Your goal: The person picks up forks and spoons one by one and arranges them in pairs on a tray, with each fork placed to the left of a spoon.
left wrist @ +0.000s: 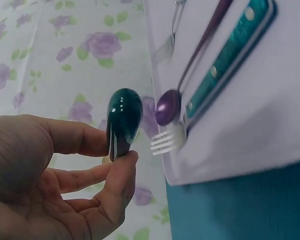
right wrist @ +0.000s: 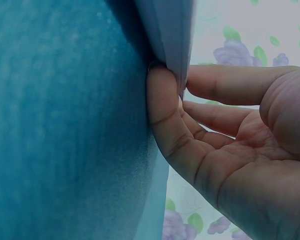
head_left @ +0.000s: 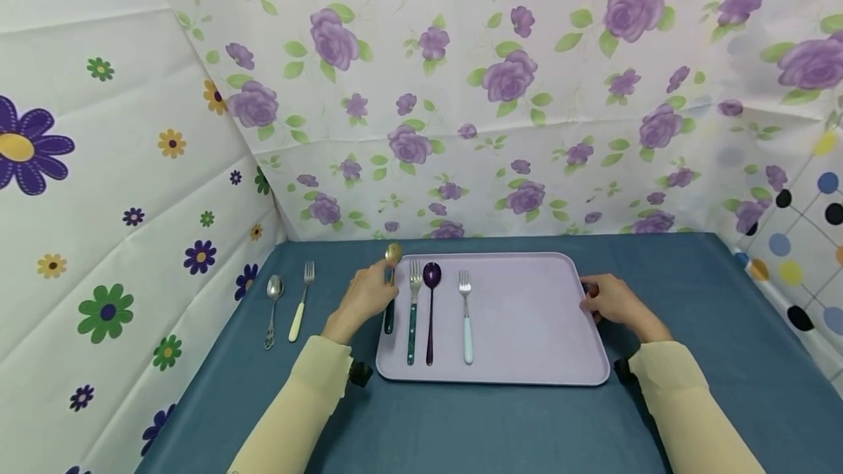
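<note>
My left hand pinches a spoon with a gold bowl and dark green handle, over the left edge of a pale lilac tray. In the left wrist view the rounded handle end of this spoon shows between thumb and finger. On the tray lie a green-handled fork, a purple spoon and a fork with a light blue handle, side by side. At the tray's right edge, my right hand grips the rim, fingertips underneath as the right wrist view shows.
Left of the tray, an ornate silver spoon and a cream-handled fork lie on the blue-green tablecloth. Flowered sheets hang behind and at the left; a dotted one is at the right.
</note>
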{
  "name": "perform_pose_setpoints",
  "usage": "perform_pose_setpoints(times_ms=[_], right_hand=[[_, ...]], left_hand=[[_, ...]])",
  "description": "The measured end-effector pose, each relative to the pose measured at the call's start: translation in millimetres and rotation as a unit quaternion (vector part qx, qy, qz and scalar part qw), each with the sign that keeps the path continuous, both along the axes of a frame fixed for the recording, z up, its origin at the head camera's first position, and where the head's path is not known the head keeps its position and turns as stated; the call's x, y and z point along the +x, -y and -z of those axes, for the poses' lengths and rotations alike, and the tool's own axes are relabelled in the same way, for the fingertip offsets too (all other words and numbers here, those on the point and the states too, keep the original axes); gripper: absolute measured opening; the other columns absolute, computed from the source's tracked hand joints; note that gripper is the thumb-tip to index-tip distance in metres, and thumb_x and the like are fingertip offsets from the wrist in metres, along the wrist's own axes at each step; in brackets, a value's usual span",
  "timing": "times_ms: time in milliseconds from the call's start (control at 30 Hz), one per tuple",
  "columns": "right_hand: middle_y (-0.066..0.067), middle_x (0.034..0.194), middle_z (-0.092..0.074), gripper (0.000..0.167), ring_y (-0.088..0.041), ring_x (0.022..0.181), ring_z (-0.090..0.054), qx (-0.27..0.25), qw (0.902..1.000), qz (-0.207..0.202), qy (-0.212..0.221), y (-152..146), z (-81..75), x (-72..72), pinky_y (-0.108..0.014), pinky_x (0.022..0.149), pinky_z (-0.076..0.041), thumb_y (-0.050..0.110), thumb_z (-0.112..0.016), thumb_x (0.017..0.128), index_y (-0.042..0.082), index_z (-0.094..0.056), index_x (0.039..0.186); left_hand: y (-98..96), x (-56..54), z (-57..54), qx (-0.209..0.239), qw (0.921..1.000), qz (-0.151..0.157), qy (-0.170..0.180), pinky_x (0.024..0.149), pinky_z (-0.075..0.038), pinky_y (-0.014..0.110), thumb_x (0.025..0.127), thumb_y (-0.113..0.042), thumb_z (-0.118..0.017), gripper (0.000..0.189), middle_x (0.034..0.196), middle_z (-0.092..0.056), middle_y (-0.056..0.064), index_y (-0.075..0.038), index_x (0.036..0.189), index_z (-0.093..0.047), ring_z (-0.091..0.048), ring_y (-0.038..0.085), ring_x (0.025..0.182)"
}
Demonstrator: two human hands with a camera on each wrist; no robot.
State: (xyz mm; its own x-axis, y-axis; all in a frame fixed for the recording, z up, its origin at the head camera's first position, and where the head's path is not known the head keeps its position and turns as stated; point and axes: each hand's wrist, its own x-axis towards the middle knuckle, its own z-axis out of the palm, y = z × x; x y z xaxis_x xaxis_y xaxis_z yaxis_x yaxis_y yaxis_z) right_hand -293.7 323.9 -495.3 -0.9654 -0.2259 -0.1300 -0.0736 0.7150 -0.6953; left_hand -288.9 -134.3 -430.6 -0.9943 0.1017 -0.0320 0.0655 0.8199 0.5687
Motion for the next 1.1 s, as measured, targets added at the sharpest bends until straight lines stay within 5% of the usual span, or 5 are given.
perform_pose_setpoints(times_ms=[167,433,700,1100], right_hand=[[-0.011,0.082,-0.062,0.062,-0.021,0.06,-0.067,-0.008,0.9999,0.003,0.008,0,0.5,1.3,-0.038,0.061,-0.06,-0.005,-0.067,0.091,-0.025,-0.041,0.143],[-0.01,0.081,-0.06,0.06,-0.021,0.06,-0.066,-0.003,1.0,0.003,0.008,-1,1.2,1.5,-0.038,0.062,-0.06,-0.004,-0.067,0.092,-0.024,-0.042,0.143],[-0.01,0.08,-0.059,0.06,-0.02,0.059,-0.065,0.005,1.0,-0.001,0.006,0,0.2,0.7,-0.038,0.062,-0.059,-0.003,-0.067,0.093,-0.023,-0.042,0.143],[-0.009,0.078,-0.059,0.06,-0.019,0.058,-0.065,0.013,0.9999,-0.004,-0.002,-1,-0.4,-0.4,-0.037,0.063,-0.058,-0.002,-0.067,0.092,-0.024,-0.042,0.143]], left_hand=[[-8.4,1.8,-1.5,0.003,1.0,0.007,-0.002,0.042,-0.029,0.024,0.093,-0.005,-0.061,0.054,0.059,-0.045,0.0,-0.005,0.147,-0.056,-0.037,0.011,0.044],[-19.8,1.4,0.2,0.009,0.9997,0.023,0.0,0.044,-0.032,0.025,0.094,-0.006,-0.063,0.052,0.077,-0.065,0.005,-0.005,0.146,-0.057,-0.046,0.012,0.049],[-33.5,4.0,0.3,0.014,0.9989,0.043,-0.011,0.044,-0.032,0.025,0.092,-0.007,-0.064,0.052,0.063,-0.054,0.001,-0.004,0.144,-0.058,-0.041,0.011,0.048],[-50.8,5.4,5.3,-0.004,0.9985,0.047,-0.026,0.052,-0.036,0.029,0.091,-0.005,-0.065,0.052,0.076,-0.064,0.012,-0.001,0.143,-0.059,-0.043,0.014,0.054]])
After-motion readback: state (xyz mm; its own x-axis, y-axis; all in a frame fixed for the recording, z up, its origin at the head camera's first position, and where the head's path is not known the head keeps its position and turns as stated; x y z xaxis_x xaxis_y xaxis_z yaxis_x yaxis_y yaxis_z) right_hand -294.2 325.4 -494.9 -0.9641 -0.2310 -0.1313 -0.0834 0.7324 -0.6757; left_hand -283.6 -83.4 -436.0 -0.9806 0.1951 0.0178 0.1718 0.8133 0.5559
